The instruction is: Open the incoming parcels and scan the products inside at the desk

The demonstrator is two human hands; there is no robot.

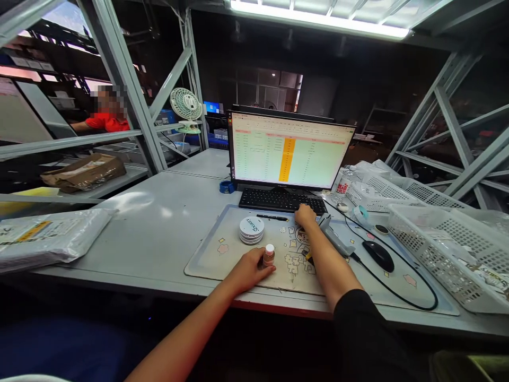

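Gripping a small brownish pink-capped bottle near the front edge of the pale grey desk, the left hand has its fingers closed round it, while the right hand is at the black keyboard, its fingers' opening impossible to tell.

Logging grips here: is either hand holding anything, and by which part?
The left hand holds the small bottle by its body, below the cap. The right hand is at the keyboard; nothing held shows.
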